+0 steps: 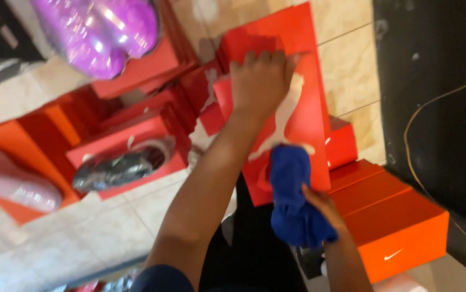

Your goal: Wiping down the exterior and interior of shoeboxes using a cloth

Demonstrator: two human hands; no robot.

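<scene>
My left hand [260, 81] grips the top edge of a flat red shoe-box lid [309, 113] with a white animal shape on it, holding it tilted up in front of me. My right hand [322, 208] is closed on a bunched blue cloth [292, 194], which presses against the lower part of the lid. My forearms reach up from the bottom of the view.
Red and orange shoe boxes [395, 227] are stacked on the tiled floor at right and left. One open box holds a dark shoe in clear wrap [116, 167]. A pink wrapped shoe [16, 184] lies at left, a shiny purple object [97, 32] at top. Dark mat at right.
</scene>
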